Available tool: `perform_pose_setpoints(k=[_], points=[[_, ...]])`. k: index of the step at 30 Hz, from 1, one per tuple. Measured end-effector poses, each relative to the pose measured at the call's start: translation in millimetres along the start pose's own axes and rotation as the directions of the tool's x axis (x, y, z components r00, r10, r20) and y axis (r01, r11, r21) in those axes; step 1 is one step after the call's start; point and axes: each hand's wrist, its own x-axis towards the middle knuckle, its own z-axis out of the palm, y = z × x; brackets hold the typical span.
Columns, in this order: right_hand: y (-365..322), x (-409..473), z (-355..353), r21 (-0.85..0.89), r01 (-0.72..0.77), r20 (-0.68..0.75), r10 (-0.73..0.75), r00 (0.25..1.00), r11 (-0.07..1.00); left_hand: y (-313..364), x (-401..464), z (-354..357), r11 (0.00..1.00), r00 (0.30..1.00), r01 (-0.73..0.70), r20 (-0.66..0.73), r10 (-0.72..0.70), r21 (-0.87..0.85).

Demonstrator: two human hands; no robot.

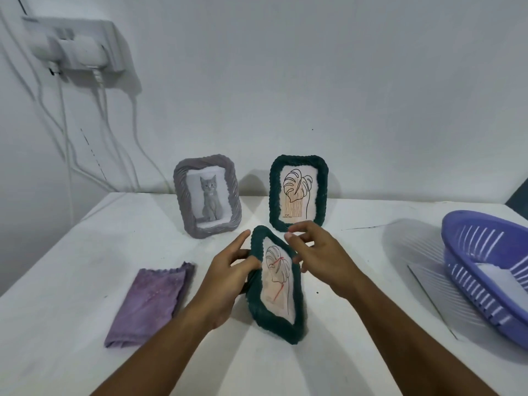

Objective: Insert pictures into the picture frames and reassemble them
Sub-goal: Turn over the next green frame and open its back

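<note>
A dark green frame [274, 318] with a line drawing in it stands tilted on the white table, its face turned to the right. My left hand [228, 270] grips its left edge, thumb on the front rim. At its upper right edge my right hand [317, 252] has fingers curled; whether they touch the rim I cannot tell. Two more frames stand upright at the back: a grey frame [207, 195] with a kitten photo and a second green frame [298, 191] with a leaf drawing.
A folded purple cloth [148, 301] lies on the table to the left. A blue slotted plastic basket [485, 270] with a white sheet inside sits at the right edge. White cables hang from a wall socket [77, 47] at the upper left.
</note>
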Motion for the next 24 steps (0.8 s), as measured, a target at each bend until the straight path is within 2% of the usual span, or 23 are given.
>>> perform_pose_setpoints(k=[3,9,13,15,18,21,24], points=[[-9.3,-0.6,-5.0,0.022,-0.004,0.027,0.003,1.000,1.000,2.8,-2.4,12.2,1.000,1.000,-0.002,0.024,0.002,0.016],[-17.4,-7.6,-19.1,-0.035,0.013,-0.034,-0.014,0.999,0.999,8.5,-2.9,36.7,0.999,0.995,-0.008,0.099,0.003,0.049],[-18.4,-11.7,-33.9,-0.154,-0.016,-0.120,-0.003,0.993,0.988,10.5,-2.2,49.6,1.000,0.968,-0.021,0.251,0.019,0.006],[-16.3,-14.0,-41.8,-0.166,-0.022,-0.162,-0.005,0.987,0.986,4.8,-0.6,51.9,0.998,0.959,-0.044,0.283,0.033,0.032],[-7.0,-19.4,-53.6,-0.106,-0.034,-0.247,0.007,0.969,0.994,-8.7,2.9,47.0,0.969,0.962,-0.161,0.248,0.112,0.186],[11.2,-24.5,-61.6,0.026,-0.016,-0.283,0.023,0.959,1.000,-26.8,5.3,30.5,0.867,0.959,-0.269,0.196,0.203,0.420],[32.7,-26.7,-62.7,0.091,0.006,-0.275,0.020,0.961,0.996,-46.5,4.3,12.8,0.836,0.953,-0.302,0.163,0.254,0.458]])
